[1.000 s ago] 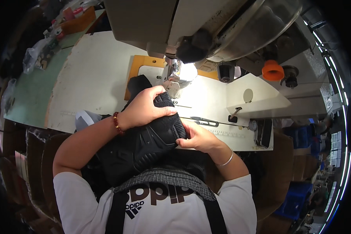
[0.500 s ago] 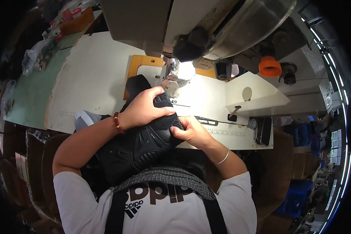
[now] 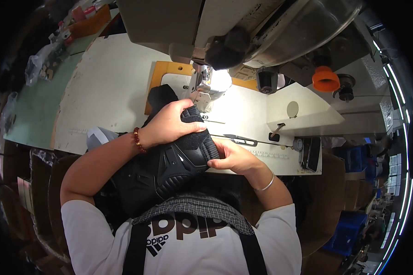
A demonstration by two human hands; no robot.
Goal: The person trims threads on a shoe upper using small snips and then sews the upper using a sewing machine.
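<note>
A black padded piece [image 3: 172, 167] with moulded panels and a ribbed edge lies over the table's front edge, partly across my lap. My left hand [image 3: 172, 123] grips its upper part from the left, thumb over a fuzzy black patch. At the ribbed edge my right hand [image 3: 234, 156] pinches from the right, thumb on the near side and the other fingers partly hidden behind. Just beyond my left hand is the lit sewing machine head [image 3: 207, 85], and a black flap [image 3: 162, 97] of the piece reaches toward its plate.
Black snips [image 3: 241, 139] and a ruler strip [image 3: 270, 154] lie right of my right hand. A dark phone-like slab [image 3: 311, 153] is at the table's right end. A greyish-white piece [image 3: 101, 137] sits by my left forearm. Blue crates [image 3: 346, 233] stand at lower right.
My right hand has shifted slightly right and down along the ribbed edge, its thumb moving lower, and more ribbing shows. My left hand keeps its hold with little movement.
</note>
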